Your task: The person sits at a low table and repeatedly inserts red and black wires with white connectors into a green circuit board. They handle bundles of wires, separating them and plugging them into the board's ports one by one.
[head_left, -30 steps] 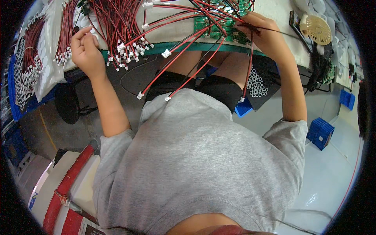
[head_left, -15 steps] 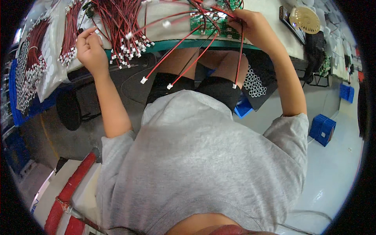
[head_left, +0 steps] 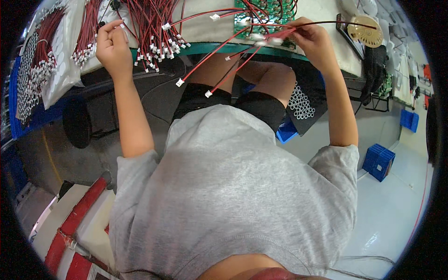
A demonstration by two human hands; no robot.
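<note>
My right hand (head_left: 315, 44) is closed in a pinch on a red-and-black wire cable (head_left: 333, 22) at the right edge of green circuit boards (head_left: 293, 7). One wire end points rightward past my fingers; the cable's other end blurs over the boards. Several similar cables with white plugs hang from the boards over the table edge, one plug (head_left: 208, 94) lowest. Left of them, my left hand (head_left: 114, 51) is held up with curled fingers beside a big bundle of wire cables (head_left: 151, 23). Whatever its fingertips hold is too small to name.
More cable bundles (head_left: 44, 35) lie on plastic sheeting at the far left. On the right of the table stands a round yellowish fan (head_left: 366, 31). A black stool (head_left: 77, 122) is below left, and a blue crate (head_left: 378, 162) sits on the floor at right.
My right hand has shifted slightly right and down, drawing a cable up so its hanging plug has left the table edge. My left hand has moved a little right, still curled.
</note>
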